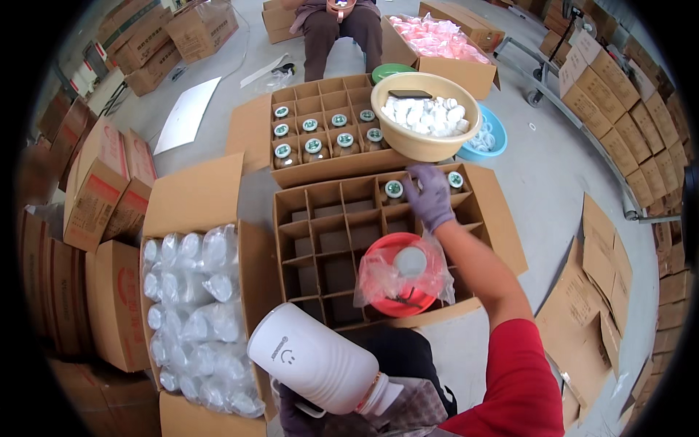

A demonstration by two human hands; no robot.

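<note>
My left hand (295, 416), in a dark purple glove, is mostly hidden behind a large white jug (313, 357) with a smiley face. It appears closed on the jug's handle side, and the jug tilts over my lap with its narrow end toward the lower right. My right hand (431, 195), in a purple glove, reaches into the far right of a divided cardboard box (328, 195). Its fingers curl down between a lidded jar (394, 191) and another lidded jar (455, 180); what they grip is hidden. A red bowl (389, 302) with clear plastic and a grey round piece rests on the box's near side.
Beyond stands a second divided box (306, 175) with several jars. A beige basin (415, 149) holds white caps and a phone; a blue basin (499, 146) sits beside it. At left, a carton (255, 291) holds plastic-wrapped containers. A person (342, 36) sits opposite. A cart (619, 171) stands right.
</note>
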